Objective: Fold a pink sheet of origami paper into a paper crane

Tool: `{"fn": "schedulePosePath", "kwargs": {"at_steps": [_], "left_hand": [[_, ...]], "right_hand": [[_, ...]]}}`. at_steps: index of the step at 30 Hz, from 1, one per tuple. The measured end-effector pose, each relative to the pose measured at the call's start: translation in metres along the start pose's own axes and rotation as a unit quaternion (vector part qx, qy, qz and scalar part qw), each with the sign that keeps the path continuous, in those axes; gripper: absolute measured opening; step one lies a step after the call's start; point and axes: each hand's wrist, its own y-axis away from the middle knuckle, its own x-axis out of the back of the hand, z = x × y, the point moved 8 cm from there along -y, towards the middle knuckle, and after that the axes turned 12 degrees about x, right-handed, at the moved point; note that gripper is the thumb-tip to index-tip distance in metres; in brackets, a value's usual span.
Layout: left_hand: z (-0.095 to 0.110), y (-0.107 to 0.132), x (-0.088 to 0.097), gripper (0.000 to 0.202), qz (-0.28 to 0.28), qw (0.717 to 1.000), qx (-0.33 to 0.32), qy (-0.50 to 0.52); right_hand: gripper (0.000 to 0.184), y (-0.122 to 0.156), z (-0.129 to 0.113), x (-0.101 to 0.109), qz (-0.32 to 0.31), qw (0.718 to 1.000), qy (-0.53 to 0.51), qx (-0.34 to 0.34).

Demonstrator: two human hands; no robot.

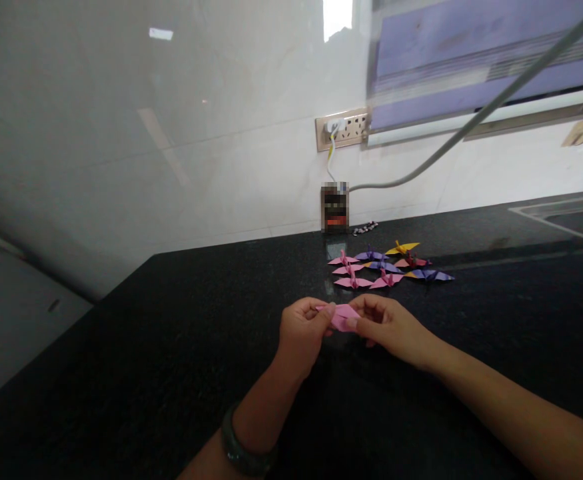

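A pink folded piece of origami paper [344, 318] is held between both hands above the black counter. My left hand [305, 327] pinches its left end between thumb and fingers; a thin pink point sticks out there. At the right end, my right hand [384, 327] grips the paper with the thumb on top and the fingers curled behind. Just beyond the hands, several folded paper cranes stand in rows: pink cranes [354, 281], purple cranes [428, 275], a yellow crane [402, 248] and a dark red crane [414, 261].
The black stone counter [211, 320] runs along a tiled wall. Against the wall stands a small box [335, 208], blurred out, near a beaded string [366, 229]. A wall socket [342, 129] holds a white plug. A grey hose [451, 143] crosses the upper right. A sink edge [546, 217] shows at far right.
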Motion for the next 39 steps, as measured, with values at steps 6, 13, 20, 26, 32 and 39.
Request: {"fn": "schedulePosePath", "kwargs": {"at_steps": [6,13,20,26,32,39], "left_hand": [[-0.003,-0.003,0.003,0.023,0.003,1.000,0.011,0.024],[-0.005,0.003,-0.013,0.028,-0.082,0.996,0.036,-0.022],[-0.003,0.005,-0.018,0.026,-0.074,0.995,0.006,-0.064],[-0.001,0.008,-0.019,0.026,-0.062,0.995,-0.018,-0.081],[-0.003,0.008,-0.019,0.027,-0.067,0.993,-0.023,-0.095],[-0.006,0.006,-0.019,0.025,-0.072,0.992,-0.012,-0.099]], "right_hand": [[0.013,-0.001,0.001,0.013,0.061,0.998,0.014,0.004],[0.018,-0.002,-0.008,0.016,0.074,0.997,0.005,0.016],[0.014,-0.001,0.000,0.006,0.042,0.999,-0.010,0.019],[0.013,0.000,0.000,0.007,0.068,0.997,0.005,0.027],[0.016,0.001,-0.003,0.008,0.084,0.996,0.020,0.033],[0.018,0.002,-0.007,0.011,0.091,0.993,0.055,0.058]]}}
